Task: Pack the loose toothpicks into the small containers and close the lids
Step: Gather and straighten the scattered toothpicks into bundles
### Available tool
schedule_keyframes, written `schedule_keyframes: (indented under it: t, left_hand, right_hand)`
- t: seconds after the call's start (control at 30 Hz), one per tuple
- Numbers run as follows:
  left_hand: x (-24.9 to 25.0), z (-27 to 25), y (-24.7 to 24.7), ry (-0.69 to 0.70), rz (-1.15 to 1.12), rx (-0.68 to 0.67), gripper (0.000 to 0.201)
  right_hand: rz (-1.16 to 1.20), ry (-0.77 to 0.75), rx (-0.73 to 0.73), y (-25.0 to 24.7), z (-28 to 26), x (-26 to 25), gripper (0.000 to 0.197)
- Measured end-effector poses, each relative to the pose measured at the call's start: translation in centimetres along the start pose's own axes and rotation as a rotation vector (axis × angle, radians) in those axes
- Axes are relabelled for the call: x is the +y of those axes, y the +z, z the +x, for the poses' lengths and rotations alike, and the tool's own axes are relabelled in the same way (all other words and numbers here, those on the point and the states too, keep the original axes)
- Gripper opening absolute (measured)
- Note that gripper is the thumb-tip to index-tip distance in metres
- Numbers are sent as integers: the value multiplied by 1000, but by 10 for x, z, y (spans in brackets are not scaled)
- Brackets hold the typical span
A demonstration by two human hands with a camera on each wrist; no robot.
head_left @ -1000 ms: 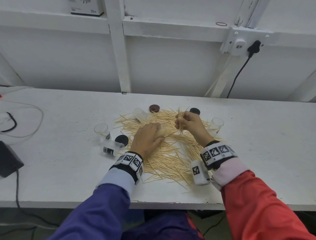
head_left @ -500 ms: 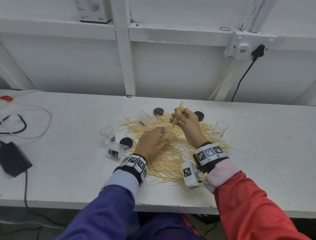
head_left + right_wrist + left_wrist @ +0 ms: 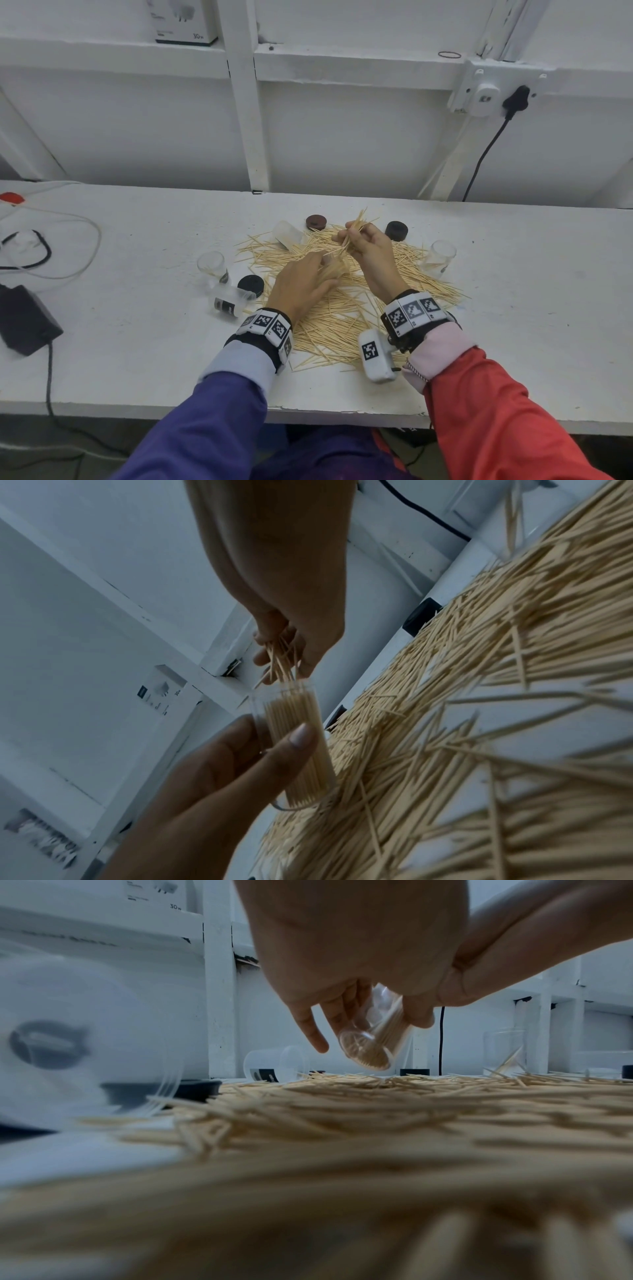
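I see R hand (image 3: 294,642) pinching toothpick bunch (image 3: 282,661) just above tilted container (image 3: 298,739) mouth, sticks along its axis; L hand (image 3: 219,772) grips container.

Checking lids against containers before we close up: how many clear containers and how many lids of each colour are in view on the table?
Clear containers: 5, the last one held by the left hand
Black lids: 2
Brown lid: 1
Total: 8. That is 3 lids in view for 5 containers.
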State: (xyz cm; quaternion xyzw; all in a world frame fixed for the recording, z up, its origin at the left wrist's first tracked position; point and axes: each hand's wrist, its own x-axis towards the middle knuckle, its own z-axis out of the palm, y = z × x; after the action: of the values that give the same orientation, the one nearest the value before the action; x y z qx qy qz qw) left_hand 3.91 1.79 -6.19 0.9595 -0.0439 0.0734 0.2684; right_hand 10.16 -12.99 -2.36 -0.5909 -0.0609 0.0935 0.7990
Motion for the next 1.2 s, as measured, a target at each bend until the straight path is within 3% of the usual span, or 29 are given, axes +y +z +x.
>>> schedule_keyframes:
  t: [0.4, 0.87, 1.2]
  left_hand:
    - [5, -2, -6, 1, -5, 50, 45]
    - [4, -1, -5, -12, 18, 62, 46]
    - [2, 0, -5, -53, 27, 72, 47]
  right_hand:
    - [-165, 13, -63, 1, -5, 17, 13]
    - [-102, 49, -32, 3, -5, 20, 37]
    - [-140, -42, 21, 3, -7, 20, 26]
